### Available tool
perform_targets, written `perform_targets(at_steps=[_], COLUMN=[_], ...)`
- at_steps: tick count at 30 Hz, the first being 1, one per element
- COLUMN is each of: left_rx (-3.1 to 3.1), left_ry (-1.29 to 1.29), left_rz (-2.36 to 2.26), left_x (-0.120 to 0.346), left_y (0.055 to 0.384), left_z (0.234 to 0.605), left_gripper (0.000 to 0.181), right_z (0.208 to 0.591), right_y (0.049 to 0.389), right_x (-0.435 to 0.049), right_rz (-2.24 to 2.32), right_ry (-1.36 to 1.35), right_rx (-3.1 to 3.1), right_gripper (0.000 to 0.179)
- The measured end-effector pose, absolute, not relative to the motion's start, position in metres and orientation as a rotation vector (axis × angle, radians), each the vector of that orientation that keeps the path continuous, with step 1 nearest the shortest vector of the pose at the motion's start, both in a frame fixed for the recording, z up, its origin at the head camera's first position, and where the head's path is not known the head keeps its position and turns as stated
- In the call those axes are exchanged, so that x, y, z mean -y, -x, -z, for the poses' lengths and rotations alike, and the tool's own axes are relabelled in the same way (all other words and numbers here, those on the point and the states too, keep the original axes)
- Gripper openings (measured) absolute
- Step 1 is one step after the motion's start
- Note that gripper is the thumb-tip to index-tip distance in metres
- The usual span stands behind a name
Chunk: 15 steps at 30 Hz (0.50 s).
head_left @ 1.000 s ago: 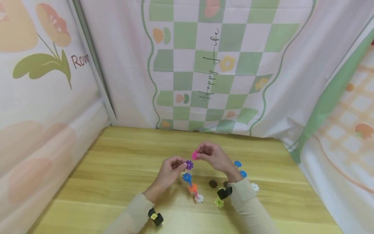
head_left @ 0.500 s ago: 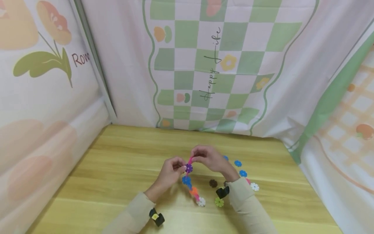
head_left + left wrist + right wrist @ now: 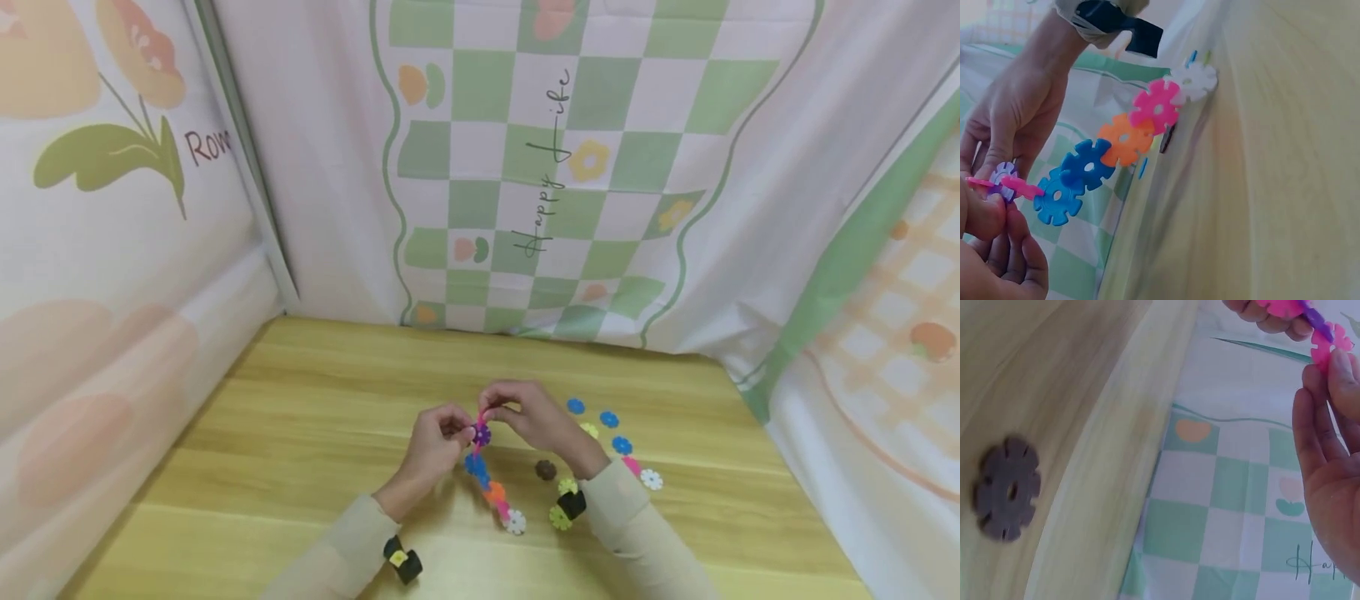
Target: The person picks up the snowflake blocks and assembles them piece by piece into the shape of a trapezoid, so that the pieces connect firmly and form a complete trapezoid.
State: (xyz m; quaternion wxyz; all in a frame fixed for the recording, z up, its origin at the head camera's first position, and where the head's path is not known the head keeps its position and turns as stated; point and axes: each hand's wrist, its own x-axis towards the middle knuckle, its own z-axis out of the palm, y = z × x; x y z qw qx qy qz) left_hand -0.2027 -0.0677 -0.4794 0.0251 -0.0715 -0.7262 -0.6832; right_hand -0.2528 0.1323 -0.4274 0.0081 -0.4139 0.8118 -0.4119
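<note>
My left hand (image 3: pixel 437 439) pinches a purple snowflake disc (image 3: pixel 482 434) between thumb and fingertips. From it a chain of notched plastic discs hangs down: a pink disc (image 3: pixel 1021 187), a blue disc (image 3: pixel 1059 197), another blue disc (image 3: pixel 1089 164), an orange disc (image 3: pixel 1125 139), a second pink disc (image 3: pixel 1155 107) and, lowest, a white disc (image 3: pixel 1193 81). My right hand (image 3: pixel 523 414) pinches one more pink disc (image 3: pixel 1321 355) by its edge; it meets the purple disc edge-on at the chain's upper end. Fingers partly hide both held discs.
Loose discs lie right of the chain: a brown disc (image 3: pixel 545 470), a yellow-green disc (image 3: pixel 560 517), several blue ones such as one blue disc (image 3: pixel 609 419), a pink disc (image 3: pixel 631 465) and a white disc (image 3: pixel 652 479). Printed curtains (image 3: pixel 330 167) enclose the wooden table (image 3: pixel 247 467).
My right hand has moved left and down, bringing its pink disc from apart onto the purple disc. The chain has dipped slightly, while my left hand keeps its pinch.
</note>
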Motion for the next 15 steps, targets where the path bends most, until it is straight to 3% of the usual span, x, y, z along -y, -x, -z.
perform_targets(at_steps=[8, 15], left_rx=[2.290, 2.314], left_ry=[0.236, 0.219], left_rz=[2.067, 2.037], left_x=[0.065, 0.066], left_y=[0.206, 0.205], left_z=[0.487, 0.488], left_gripper=[0.008, 0.006], right_z=[0.425, 0.439], right_y=[0.254, 0.249], right_x=[-0.168, -0.206], right_rz=[1.048, 0.751], right_ry=[1.019, 0.954], right_rx=[-2.671, -2.722], right_gripper=[0.028, 0.026])
